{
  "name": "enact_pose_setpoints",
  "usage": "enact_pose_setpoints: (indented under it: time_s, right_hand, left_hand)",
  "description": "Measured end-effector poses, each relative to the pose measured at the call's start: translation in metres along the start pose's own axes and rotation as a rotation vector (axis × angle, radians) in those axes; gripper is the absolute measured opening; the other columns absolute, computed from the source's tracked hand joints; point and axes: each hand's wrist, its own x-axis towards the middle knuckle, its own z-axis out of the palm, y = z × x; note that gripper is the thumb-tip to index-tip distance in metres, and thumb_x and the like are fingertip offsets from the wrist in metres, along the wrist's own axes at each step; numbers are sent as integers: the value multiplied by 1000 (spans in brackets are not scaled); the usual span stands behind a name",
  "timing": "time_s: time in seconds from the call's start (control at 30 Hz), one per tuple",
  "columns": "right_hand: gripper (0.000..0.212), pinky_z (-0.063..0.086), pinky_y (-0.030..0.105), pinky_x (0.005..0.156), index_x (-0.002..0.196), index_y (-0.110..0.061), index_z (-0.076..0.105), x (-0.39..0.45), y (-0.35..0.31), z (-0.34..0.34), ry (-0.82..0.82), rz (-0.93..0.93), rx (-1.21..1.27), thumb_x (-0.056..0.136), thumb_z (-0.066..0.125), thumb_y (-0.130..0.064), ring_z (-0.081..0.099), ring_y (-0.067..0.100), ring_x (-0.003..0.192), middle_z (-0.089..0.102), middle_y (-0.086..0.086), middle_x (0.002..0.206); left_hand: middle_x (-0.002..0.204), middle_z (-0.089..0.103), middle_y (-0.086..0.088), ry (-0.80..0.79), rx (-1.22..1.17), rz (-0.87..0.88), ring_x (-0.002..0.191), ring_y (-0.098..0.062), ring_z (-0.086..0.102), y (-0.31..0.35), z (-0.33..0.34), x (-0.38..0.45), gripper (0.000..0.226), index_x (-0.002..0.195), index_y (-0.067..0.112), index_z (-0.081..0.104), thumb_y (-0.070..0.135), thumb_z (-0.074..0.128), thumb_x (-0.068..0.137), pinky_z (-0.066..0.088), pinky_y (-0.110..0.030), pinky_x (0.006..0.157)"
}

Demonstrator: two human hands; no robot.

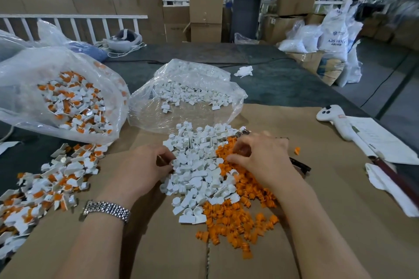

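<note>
1. Far left, a clear bag of assembled white-and-orange pieces [68, 102] lies open, and a loose heap of assembled pieces [52, 179] lies below it on the cardboard sheet [328, 222].
2. The left hand [145, 165], with a metal watch [106, 210] on its wrist, curls its fingers into the edge of the white caps [199, 165]. I cannot tell whether it holds one.
3. The white caps touch the orange plugs [238, 217] along one long border. Raking through either heap could mix them and slow the picking.
4. The right hand [260, 156] sits on the top of the orange heap, thumb and fingers closed on a plug.
5. One stray plug [297, 150] lies apart to the right. A hasty sweep could scatter more towards the white controller [331, 120] and the paper sheet [381, 140].
6. The writing on that paper is too small to read. The white sack [333, 38] in the right background reads "ABS RES", the rest being hidden.
</note>
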Motion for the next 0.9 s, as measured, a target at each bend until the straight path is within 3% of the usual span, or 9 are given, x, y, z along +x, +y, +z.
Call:
enact_pose_setpoints:
  time_s: [0.13, 0.2, 0.27, 0.37, 0.47, 0.53, 0.6, 0.67, 0.9]
  right_hand:
    - [15, 31, 39, 89, 95, -40, 67, -1, -3, 2, -17, -18, -22, 89, 67, -53, 51, 9, 104, 58, -18, 96]
    - [10, 36, 38, 92, 86, -37, 68, 0, -3, 1, 1, 3, 111, 88, 71, -46, 56, 5, 97, 60, -18, 95]
    - [11, 45, 31, 87, 80, -32, 69, -1, -2, -2, 35, 31, 350, 86, 77, -38, 59, 2, 86, 64, -16, 91]
    - [8, 52, 17, 73, 79, -29, 75, -3, -4, -9, 75, 50, 660, 82, 82, -32, 65, 1, 82, 71, -12, 86]
    - [3, 56, 16, 74, 86, -24, 78, -6, -11, -11, 30, 25, 855, 85, 80, -25, 72, 3, 79, 76, -9, 82]
    - [4, 54, 12, 73, 91, -17, 76, -8, -18, -10, -8, 5, 941, 88, 77, -20, 74, 5, 78, 77, -6, 81]
    - [6, 52, 9, 71, 95, -14, 75, -9, -24, -8, -34, -16, 972, 91, 74, -17, 74, 4, 79, 78, -4, 81]
    - [6, 51, 9, 73, 99, -13, 74, -10, -29, -6, -46, -40, 949, 94, 70, -15, 73, 1, 80, 78, -3, 82]
    - [7, 51, 15, 74, 97, -25, 75, -12, -32, -6, 30, -122, 863, 95, 70, -20, 66, 3, 83, 71, -16, 86]
  left_hand:
    - [85, 67, 17, 80, -143, -23, 73, 15, 59, 0, 1, 1, 9, 95, 32, 72, 23, 74, 94, 41, -2, 52]
    - [86, 67, 16, 152, -218, -13, 79, 15, 58, 3, 1, 1, 10, 94, 32, 70, 23, 76, 92, 41, 0, 55]
    - [88, 70, 12, 168, -368, -12, 81, 6, 63, 6, 3, 0, 14, 94, 32, 69, 20, 75, 92, 46, -6, 55]
    - [90, 76, 7, 60, -688, -31, 80, -4, 71, 15, 6, -3, 18, 97, 31, 73, 14, 72, 93, 55, -13, 63]
    - [93, 79, 5, -78, -873, -44, 82, -8, 76, 22, 12, -4, 15, 103, 26, 73, 14, 69, 95, 56, -18, 67]
    - [98, 80, 0, -139, -974, -55, 91, -16, 77, 24, 17, -3, 14, 106, 21, 72, 13, 69, 95, 56, -25, 80]
    - [102, 79, -9, -177, -1096, -61, 98, -27, 76, 23, 22, -2, 13, 106, 17, 74, 11, 70, 95, 56, -37, 92]
    - [103, 78, -14, -202, -1147, -42, 101, -31, 75, 22, 25, 0, 15, 104, 18, 77, 9, 70, 95, 57, -40, 93]
    - [110, 76, -20, -264, -1288, 40, 99, -31, 74, 28, 26, -2, 21, 113, 13, 78, 6, 64, 98, 59, -28, 84]
